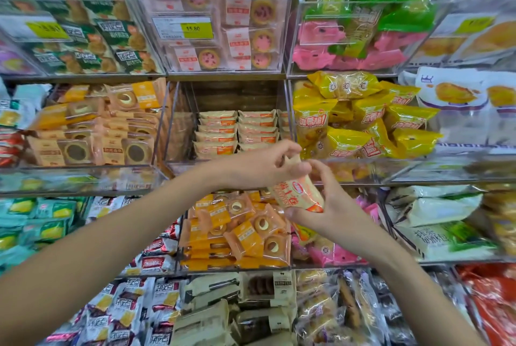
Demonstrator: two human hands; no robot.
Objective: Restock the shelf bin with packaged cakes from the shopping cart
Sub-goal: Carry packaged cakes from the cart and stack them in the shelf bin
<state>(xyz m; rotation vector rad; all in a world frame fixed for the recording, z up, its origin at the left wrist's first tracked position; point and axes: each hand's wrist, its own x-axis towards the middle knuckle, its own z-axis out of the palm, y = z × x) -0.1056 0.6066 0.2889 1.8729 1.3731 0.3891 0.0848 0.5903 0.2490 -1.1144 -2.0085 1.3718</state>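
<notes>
A cream and orange packaged cake [298, 192] is held in front of the shelves, just below the middle clear bin [178, 122]. My left hand [259, 164] pinches its upper end, fingers curled over it. My right hand [329, 206] grips its lower end from beneath, thumb against the wrapper. Inside the bin, two neat stacks of matching cream and orange cakes [237, 132] fill the lower right part; the left side and upper half of the bin hold nothing. The shopping cart is out of view.
Clear bins surround the middle one: orange ring cakes [89, 128] to the left, yellow packs [360, 119] to the right, pink tart packs [220, 24] above, orange packs [237, 231] below. A price tag [192, 28] reads 15.80.
</notes>
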